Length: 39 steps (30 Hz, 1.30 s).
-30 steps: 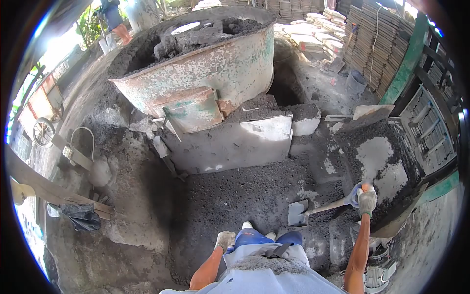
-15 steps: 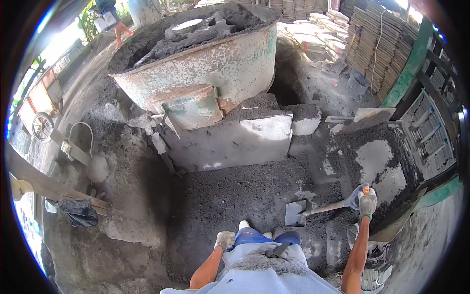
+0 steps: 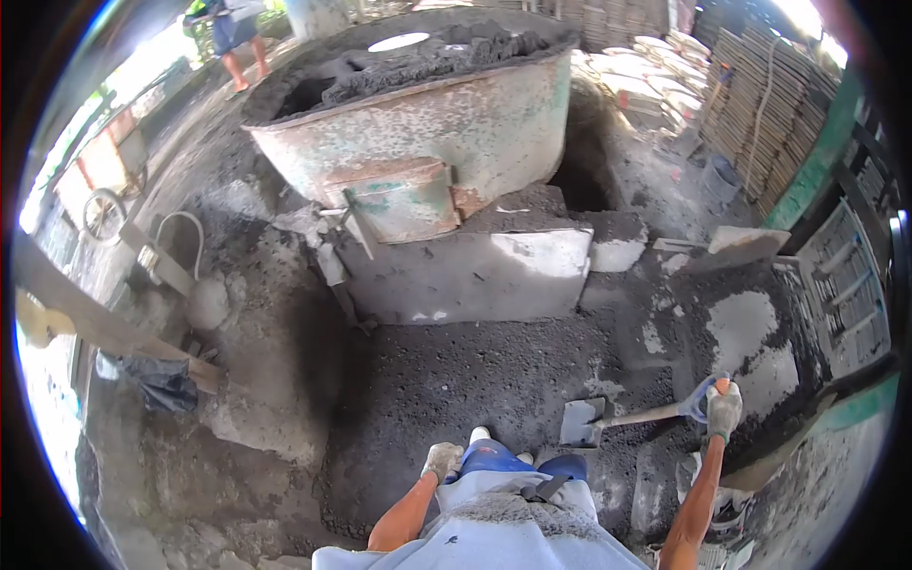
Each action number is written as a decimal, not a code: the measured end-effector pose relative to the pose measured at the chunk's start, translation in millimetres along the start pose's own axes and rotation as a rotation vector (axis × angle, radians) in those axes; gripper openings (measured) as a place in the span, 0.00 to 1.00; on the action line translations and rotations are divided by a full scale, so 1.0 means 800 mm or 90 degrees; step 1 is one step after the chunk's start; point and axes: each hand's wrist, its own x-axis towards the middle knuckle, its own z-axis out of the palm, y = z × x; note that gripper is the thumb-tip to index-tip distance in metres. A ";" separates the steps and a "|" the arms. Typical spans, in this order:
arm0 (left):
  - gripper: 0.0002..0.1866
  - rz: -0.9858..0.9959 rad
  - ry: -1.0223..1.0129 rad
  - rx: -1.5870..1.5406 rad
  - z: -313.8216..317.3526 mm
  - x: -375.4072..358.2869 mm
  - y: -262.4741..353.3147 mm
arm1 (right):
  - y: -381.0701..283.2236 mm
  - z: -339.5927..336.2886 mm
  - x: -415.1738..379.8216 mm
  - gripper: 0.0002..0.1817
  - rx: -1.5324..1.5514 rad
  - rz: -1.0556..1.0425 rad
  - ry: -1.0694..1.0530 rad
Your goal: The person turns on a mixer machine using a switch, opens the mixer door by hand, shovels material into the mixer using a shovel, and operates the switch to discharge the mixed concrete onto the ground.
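Note:
My right hand point(image 3: 724, 410), in a dusty work glove, is closed around the D-shaped grip of a shovel point(image 3: 641, 415). The wooden shaft runs left from there, and the flat grey blade lies over the dark, crumbly floor material point(image 3: 427, 380) beside my legs. My left hand point(image 3: 442, 461), also gloved, rests at my left thigh against the blue shorts point(image 3: 494, 458). Its fingers are curled in, with nothing seen in them. In front of me stands a large rusty mixing tub point(image 3: 408, 123) holding dark mix, with a hatch point(image 3: 404, 204) low on its side.
A low grey wall point(image 3: 456, 280) lies below the tub. Stacked boards point(image 3: 760, 104), white sacks point(image 3: 646, 81) and a bucket point(image 3: 720, 179) stand at the back right. A machine with blue-grey bars point(image 3: 845, 285) is at right. At far left are a beam point(image 3: 104, 313) and another person's legs point(image 3: 242, 62).
The view has turned slightly, so the surroundings sit further right. The person at the back has come further into view. My right hand still holds the shovel, with the blade almost unmoved.

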 end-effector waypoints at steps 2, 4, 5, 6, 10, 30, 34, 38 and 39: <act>0.10 -0.033 -0.006 -0.032 -0.001 -0.023 0.032 | -0.011 -0.007 -0.003 0.15 0.005 0.009 -0.019; 0.10 -0.036 -0.049 -0.016 -0.007 -0.030 0.036 | -0.009 -0.007 0.000 0.15 0.002 0.026 -0.032; 0.09 0.055 -0.041 0.133 -0.010 -0.019 0.015 | -0.004 -0.001 0.001 0.15 0.003 0.013 -0.024; 0.07 0.144 -0.012 0.285 -0.014 -0.014 0.002 | 0.002 0.002 0.002 0.15 0.005 0.000 -0.015; 0.05 0.174 0.008 0.379 -0.014 0.023 -0.063 | 0.021 0.012 0.011 0.14 0.021 -0.036 -0.019; 0.04 0.220 0.080 0.530 -0.041 -0.025 -0.057 | 0.009 -0.005 0.000 0.22 -0.117 -0.076 -0.015; 0.04 0.215 0.145 0.537 -0.068 -0.024 -0.082 | 0.013 0.002 0.001 0.21 -0.124 -0.095 -0.004; 0.03 0.266 0.125 0.747 -0.109 -0.008 -0.099 | -0.012 0.001 -0.013 0.17 -0.061 -0.073 -0.036; 0.03 0.167 0.107 0.565 -0.115 0.001 -0.115 | -0.018 0.006 -0.020 0.17 -0.054 -0.082 -0.023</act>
